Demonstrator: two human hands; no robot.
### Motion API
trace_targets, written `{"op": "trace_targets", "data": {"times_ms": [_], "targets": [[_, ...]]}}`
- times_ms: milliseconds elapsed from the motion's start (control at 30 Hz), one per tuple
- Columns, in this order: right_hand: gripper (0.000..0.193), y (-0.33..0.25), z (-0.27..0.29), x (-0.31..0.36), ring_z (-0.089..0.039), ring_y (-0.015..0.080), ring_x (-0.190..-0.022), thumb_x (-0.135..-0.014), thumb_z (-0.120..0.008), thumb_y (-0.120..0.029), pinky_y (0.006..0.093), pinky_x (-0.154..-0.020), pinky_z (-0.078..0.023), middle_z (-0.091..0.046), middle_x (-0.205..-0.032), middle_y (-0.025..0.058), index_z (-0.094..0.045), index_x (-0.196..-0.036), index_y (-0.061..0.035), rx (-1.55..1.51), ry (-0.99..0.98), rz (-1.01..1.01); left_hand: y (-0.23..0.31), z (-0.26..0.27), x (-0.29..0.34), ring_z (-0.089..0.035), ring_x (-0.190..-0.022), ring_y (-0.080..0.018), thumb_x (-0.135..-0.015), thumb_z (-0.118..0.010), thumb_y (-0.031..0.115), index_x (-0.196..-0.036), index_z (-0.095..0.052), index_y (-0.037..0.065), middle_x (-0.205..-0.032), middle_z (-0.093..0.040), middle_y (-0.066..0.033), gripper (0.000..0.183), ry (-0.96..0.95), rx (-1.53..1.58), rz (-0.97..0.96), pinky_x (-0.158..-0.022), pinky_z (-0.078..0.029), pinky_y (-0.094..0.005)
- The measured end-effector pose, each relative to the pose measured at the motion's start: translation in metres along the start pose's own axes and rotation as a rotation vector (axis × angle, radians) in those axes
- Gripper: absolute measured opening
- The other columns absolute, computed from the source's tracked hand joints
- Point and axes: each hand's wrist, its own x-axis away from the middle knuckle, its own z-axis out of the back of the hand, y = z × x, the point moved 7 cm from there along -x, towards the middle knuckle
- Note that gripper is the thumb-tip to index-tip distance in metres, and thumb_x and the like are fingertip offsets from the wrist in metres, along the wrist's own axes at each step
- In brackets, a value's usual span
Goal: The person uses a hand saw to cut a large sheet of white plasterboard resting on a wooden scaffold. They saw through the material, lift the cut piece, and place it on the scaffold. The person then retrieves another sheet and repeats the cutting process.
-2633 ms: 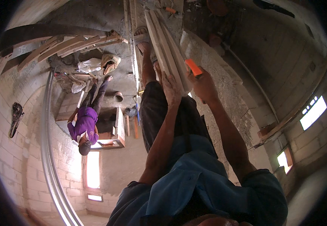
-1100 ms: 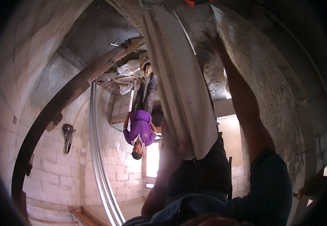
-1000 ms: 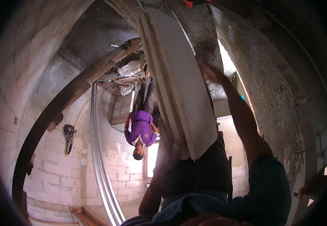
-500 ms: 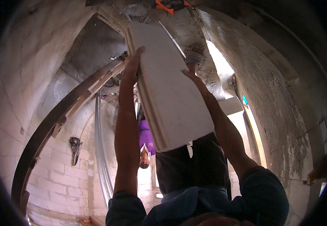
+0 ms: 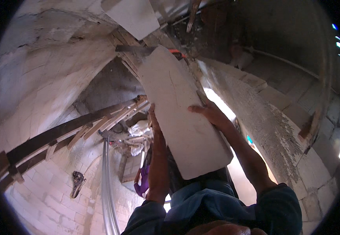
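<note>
A long pale block (image 5: 181, 125), which looks like aerated concrete, is held lengthwise in front of my body between both hands. My left hand (image 5: 152, 116) presses along its left side, the fingers partly hidden behind the edge. On the right side my right hand (image 5: 210, 111) clasps the edge, its thumb lying on the broad face. The block's near end is close to my waist. Beyond its far end lies a dark saw-like blade (image 5: 132, 49) with an orange part (image 5: 174, 51) beside it. What the far end rests on, if anything, is hidden.
Another pale block (image 5: 134, 17) sits farther ahead. Timber beams (image 5: 72, 127) run along the left, near upright metal profiles (image 5: 106, 184). A rough masonry wall (image 5: 264, 113) rises at right. A person in purple (image 5: 141, 182) is partly visible beyond my left forearm.
The view has shifted, bringing the other block and the blade into sight. The held block now shows mainly its broad face, and my hands sit nearer its middle. Both hands keep hold.
</note>
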Motion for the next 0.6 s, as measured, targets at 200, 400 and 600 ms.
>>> {"op": "trace_targets", "data": {"times_ms": [200, 400, 600], "targets": [[0.104, -0.095, 0.026, 0.124, -0.043, 0.0494, -0.131, -0.073, -0.079, -0.057, 0.0554, -0.111, -0.035, -0.041, -0.142, 0.0338, -0.03, -0.158, -0.0214, 0.733, 0.354, 0.458, 0.028, -0.124, 0.052, -0.046, -0.132, -0.0356, -0.091, -0.042, 0.076, -0.152, -0.033, 0.009, -0.147, -0.045, -0.0173, 0.091, -0.097, 0.007, -0.224, -0.108, -0.041, -0.0526], [0.1, -0.144, 0.017, 0.277, -0.042, 0.0509, -0.124, -0.073, -0.082, -0.046, 0.061, -0.107, -0.031, -0.036, -0.14, 0.0306, -0.032, -0.157, -0.0238, 0.955, 0.58, 0.658, 0.031, -0.18, 0.099, -0.039, -0.139, -0.0369, -0.082, -0.034, 0.09, -0.157, -0.025, 0.014, -0.155, -0.037, -0.0151, 0.108, -0.173, -0.099, -0.034, -0.114, -0.037, -0.0539], [0.099, -0.142, 0.027, 0.367, -0.041, 0.047, -0.123, -0.073, -0.082, -0.046, 0.0578, -0.105, -0.034, -0.037, -0.138, 0.0286, -0.032, -0.157, -0.025, 1.04, 0.706, 0.788, 0.028, -0.206, 0.147, -0.041, -0.139, -0.0407, -0.083, -0.034, 0.089, -0.158, -0.022, 0.013, -0.154, -0.036, -0.0233, 0.108, -0.257, -0.253, -0.003, -0.111, -0.041, -0.0555]]}}
